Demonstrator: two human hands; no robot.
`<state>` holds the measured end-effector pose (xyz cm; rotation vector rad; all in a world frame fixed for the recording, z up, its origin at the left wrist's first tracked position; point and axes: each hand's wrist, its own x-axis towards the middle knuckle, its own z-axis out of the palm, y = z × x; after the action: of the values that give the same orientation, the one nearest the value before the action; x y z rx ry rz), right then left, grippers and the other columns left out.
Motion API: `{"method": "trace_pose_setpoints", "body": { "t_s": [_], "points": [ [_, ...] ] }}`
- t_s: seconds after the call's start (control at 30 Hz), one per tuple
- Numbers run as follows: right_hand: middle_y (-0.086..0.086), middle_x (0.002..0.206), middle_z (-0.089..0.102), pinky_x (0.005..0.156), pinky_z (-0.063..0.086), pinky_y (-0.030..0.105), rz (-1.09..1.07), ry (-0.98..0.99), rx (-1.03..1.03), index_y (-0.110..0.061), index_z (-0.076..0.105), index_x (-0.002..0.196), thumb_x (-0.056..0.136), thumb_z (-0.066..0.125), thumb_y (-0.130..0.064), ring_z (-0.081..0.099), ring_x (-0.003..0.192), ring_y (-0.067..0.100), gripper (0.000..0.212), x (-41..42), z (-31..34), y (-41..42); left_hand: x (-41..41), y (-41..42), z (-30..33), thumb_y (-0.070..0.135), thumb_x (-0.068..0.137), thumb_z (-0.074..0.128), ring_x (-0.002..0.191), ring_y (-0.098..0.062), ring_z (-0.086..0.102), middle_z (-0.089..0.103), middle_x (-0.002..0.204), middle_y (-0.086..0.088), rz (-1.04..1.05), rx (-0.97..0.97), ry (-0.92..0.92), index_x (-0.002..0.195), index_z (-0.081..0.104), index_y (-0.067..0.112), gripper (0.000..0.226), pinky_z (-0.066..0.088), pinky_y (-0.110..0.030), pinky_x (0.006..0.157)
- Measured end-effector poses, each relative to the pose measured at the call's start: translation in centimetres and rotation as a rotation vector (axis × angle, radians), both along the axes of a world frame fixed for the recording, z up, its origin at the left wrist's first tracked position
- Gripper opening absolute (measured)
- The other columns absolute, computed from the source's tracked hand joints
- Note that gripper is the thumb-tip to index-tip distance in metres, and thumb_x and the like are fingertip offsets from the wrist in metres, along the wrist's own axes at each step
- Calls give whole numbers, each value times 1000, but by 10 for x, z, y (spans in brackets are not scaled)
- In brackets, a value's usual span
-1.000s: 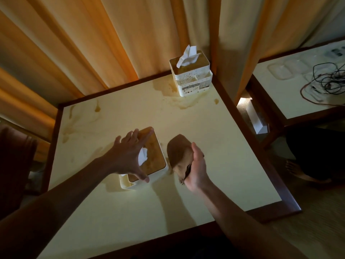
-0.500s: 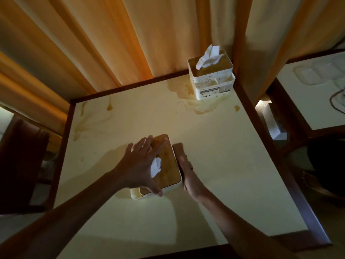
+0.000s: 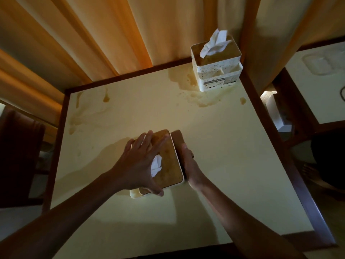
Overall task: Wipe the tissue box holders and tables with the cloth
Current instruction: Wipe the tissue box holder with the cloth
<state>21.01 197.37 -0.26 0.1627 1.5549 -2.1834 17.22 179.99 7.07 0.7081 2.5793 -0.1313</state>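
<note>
Cloth (image 3: 178, 141), folded into a dark brown pad, lies along the right side wall of the near tissue box holder (image 3: 169, 161), and its long edge runs front to back, tipped a little to the left at the far end. Your right hand (image 3: 188, 165) presses it flat against that wall, fingers straight along the cloth, thumb on the upper edge. Your left hand (image 3: 140, 161) spans the holder's lid: fingers spread over the far part, thumb hooked round the near edge, so it clamps the holder in place.

The holder stands near the middle of the table (image 3: 224, 165), its long axis parallel to the cloth, running away from you. It has a white body and a brown wood-toned lid, with a white tissue (image 3: 156, 165) poking up between your thumb and fingers.

Compared with 1 second ago, the cloth is no longer bunched in your raised right hand beside the holder; it has closed onto the side wall. Since half a second ago it has slid further toward the far corner. Your left hand has kept its hold.

A 2nd holder (image 3: 216, 70), white and speckled with brown spots, stands at the far right corner with a tissue sticking up. Brown stains (image 3: 197, 98) spread on the table around it and along the far left. Orange curtains (image 3: 112, 34) hang behind.
</note>
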Motion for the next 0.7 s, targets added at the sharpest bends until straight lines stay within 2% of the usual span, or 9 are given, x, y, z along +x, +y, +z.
{"method": "trace_pose_setpoints", "body": {
  "t_s": [0.07, 0.17, 0.2, 0.3, 0.4, 0.47, 0.57, 0.63, 0.7],
  "points": [
    [2, 128, 67, 99, 51, 32, -20, -29, 37, -26, 56, 133, 97, 27, -64, 61, 123, 20, 59, 26, -7, 0, 0, 1, -2, 89, 43, 69, 148, -26, -23, -32, 158, -6, 2, -2, 1, 128, -49, 47, 151, -6, -47, 118],
    [21, 135, 55, 110, 41, 53, -40, -103, 107, -26, 52, 133, 74, 38, -92, 49, 130, 37, 90, 56, -19, 0, 0, 0, -3, 89, 43, 68, 148, -26, -24, -32, 158, -6, 4, 12, 3, 132, -46, 46, 151, -6, -46, 119],
    [22, 137, 53, 113, 38, 52, -55, -107, 105, -27, 51, 135, 72, 38, -94, 47, 132, 37, 93, 58, -16, 0, 0, -1, -3, 89, 43, 68, 148, -26, -23, -30, 159, -6, 4, 22, 7, 132, -46, 47, 151, -5, -45, 118],
    [3, 141, 58, 112, 41, 35, -141, -7, -10, -19, 46, 144, 95, 30, -65, 52, 134, 15, 69, 31, 13, 0, 1, -2, -2, 86, 42, 71, 149, -26, -21, -27, 160, -7, 12, 57, 5, 132, -45, 49, 151, -4, -44, 118],
    [-1, 118, 73, 94, 53, 30, -119, -20, -57, -18, 60, 127, 106, 18, -50, 66, 114, 13, 56, -11, 18, -2, 1, 0, 0, 85, 44, 72, 144, -20, -29, -33, 158, -3, 7, 49, -1, 129, -48, 49, 151, -7, -44, 118],
    [6, 119, 72, 95, 53, 34, -80, -35, -31, -21, 65, 122, 106, 16, -51, 67, 114, 19, 60, -20, 9, -4, 1, 0, 2, 85, 44, 72, 146, -22, -27, -32, 158, -3, 8, 47, 2, 128, -48, 49, 151, -5, -46, 119],
    [12, 126, 67, 100, 51, 42, -76, -27, 5, -22, 62, 129, 101, 22, -54, 63, 120, 26, 58, 1, -5, -6, 1, 1, 0, 86, 44, 71, 148, -27, -22, -30, 159, -4, 12, 26, -1, 128, -49, 48, 151, -3, -48, 119],
    [17, 125, 66, 100, 51, 39, -145, -37, 24, -9, 56, 133, 100, 27, -54, 62, 120, 31, 63, 25, -15, -2, 0, 1, -1, 88, 44, 69, 148, -28, -23, -32, 158, -6, 11, 5, -4, 128, -49, 47, 151, -5, -48, 119],
    [39, 118, 59, 103, 49, 38, -224, -120, 35, 12, 55, 120, 92, 40, -68, 58, 113, 51, 87, 49, -29, 5, -1, 0, 0, 89, 45, 67, 147, -29, -25, -35, 157, -6, 1, -32, -14, 129, -49, 45, 150, -6, -49, 118]
  ]
}}
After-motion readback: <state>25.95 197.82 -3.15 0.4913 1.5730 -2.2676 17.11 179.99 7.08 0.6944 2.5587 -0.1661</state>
